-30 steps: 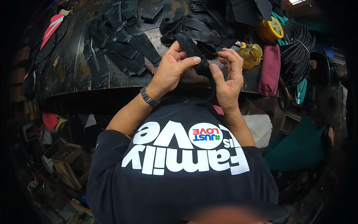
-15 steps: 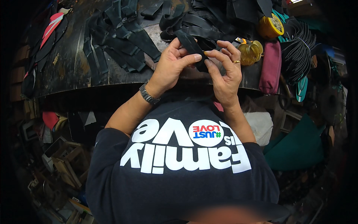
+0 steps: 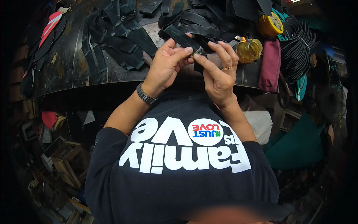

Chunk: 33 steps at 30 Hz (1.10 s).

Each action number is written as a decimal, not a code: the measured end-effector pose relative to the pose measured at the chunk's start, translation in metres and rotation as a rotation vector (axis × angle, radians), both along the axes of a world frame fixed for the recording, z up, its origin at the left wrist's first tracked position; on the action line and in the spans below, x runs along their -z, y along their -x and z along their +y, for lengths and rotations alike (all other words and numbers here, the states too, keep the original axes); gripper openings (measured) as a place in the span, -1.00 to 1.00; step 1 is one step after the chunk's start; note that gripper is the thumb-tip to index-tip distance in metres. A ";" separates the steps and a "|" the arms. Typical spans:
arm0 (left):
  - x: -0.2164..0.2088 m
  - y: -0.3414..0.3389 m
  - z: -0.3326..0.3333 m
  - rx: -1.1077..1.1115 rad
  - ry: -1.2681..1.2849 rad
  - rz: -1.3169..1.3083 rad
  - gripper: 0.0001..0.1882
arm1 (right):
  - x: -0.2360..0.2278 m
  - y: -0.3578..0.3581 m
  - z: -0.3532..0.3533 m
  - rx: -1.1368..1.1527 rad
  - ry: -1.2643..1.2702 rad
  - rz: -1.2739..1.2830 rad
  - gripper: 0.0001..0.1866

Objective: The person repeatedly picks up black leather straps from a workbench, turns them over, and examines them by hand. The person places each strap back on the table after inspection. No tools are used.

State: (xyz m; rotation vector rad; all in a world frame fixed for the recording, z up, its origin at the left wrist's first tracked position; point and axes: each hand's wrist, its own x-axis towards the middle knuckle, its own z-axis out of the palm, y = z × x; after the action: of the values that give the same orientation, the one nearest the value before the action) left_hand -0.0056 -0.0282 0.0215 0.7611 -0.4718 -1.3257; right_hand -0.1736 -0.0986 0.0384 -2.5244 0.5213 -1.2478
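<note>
While both hands work above the near edge of the dark workbench (image 3: 67, 74), they share one item: a black strap (image 3: 182, 37), flat and narrow, running up and away from the fingers toward the heap at the far edge.

Left hand (image 3: 166, 67): closed on the strap, thumb and forefinger pinched at its near end; metal watch (image 3: 145, 94) on the wrist.

Right hand (image 3: 218, 76): also closed on the strap, fingertips pressing it from the other side, just beside the left thumb; gold ring (image 3: 227, 68) on one finger. The two hands touch or nearly touch at the pinch; which, I cannot tell.

Strap pile (image 3: 212, 18): black bands, tangled, along the far edge of the bench, behind the hands.

Cut black pieces (image 3: 119, 41): flat strips and offcuts, spread over the bench left of the hands, well apart from them.

Amber jar (image 3: 249, 50): small, translucent, on the bench just right of the right hand.

Yellow tape roll (image 3: 270, 24): beyond the jar, toward the far right corner.

Maroon pouch (image 3: 270, 65): long and soft, at the right edge of the bench, beside the jar.

Black cords (image 3: 298, 48): bundled, past the pouch on the right.

Red-and-white sole (image 3: 50, 26): at the far left corner, among dark shapes.
</note>
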 end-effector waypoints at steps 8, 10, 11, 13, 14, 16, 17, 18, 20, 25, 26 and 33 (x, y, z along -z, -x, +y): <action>-0.005 -0.019 -0.001 -0.104 0.064 0.049 -0.62 | -0.006 0.014 0.010 -0.041 -0.563 -0.128 -0.14; 0.000 -0.022 -0.004 -0.077 0.116 0.104 -0.66 | -0.003 0.015 0.008 -0.062 -0.821 -0.197 -0.19; 0.003 -0.022 -0.005 -0.068 0.078 0.136 -0.69 | -0.002 0.015 0.007 -0.095 -0.870 -0.240 -0.20; 0.006 -0.020 -0.007 -0.087 -0.018 0.168 -0.75 | 0.000 0.015 0.005 -0.152 -0.961 -0.329 -0.23; 0.006 -0.019 -0.007 -0.073 0.051 0.197 -0.75 | 0.000 0.015 0.004 -0.176 -0.979 -0.328 -0.24; 0.004 -0.017 -0.005 -0.118 -0.002 0.200 -0.75 | -0.001 0.015 0.003 -0.196 -1.055 -0.411 -0.22; 0.001 -0.016 -0.004 -0.061 0.011 0.225 -0.73 | -0.002 0.015 0.002 -0.208 -1.090 -0.454 -0.20; -0.003 -0.016 -0.003 -0.011 -0.011 0.242 -0.71 | -0.003 0.014 0.002 -0.218 -1.106 -0.486 -0.20; -0.008 -0.010 0.002 0.064 -0.046 0.169 -0.67 | -0.005 0.012 0.002 -0.241 -1.137 -0.553 -0.19; -0.009 0.007 0.008 0.180 -0.147 -0.023 -0.56 | -0.009 0.010 0.005 -0.303 -1.234 -0.540 -0.14; -0.008 0.007 0.007 0.166 -0.158 0.019 -0.53 | -0.009 0.010 0.006 -0.308 -1.245 -0.523 -0.14; -0.011 0.005 0.005 0.240 -0.158 0.033 -0.36 | -0.008 0.013 0.008 -0.271 -1.231 -0.554 -0.17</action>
State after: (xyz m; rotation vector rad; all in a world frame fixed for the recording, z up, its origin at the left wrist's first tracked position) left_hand -0.0105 -0.0228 0.0327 0.8307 -0.4453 -1.6114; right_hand -0.1865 -0.0910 0.0467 -1.1299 0.5335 -0.9720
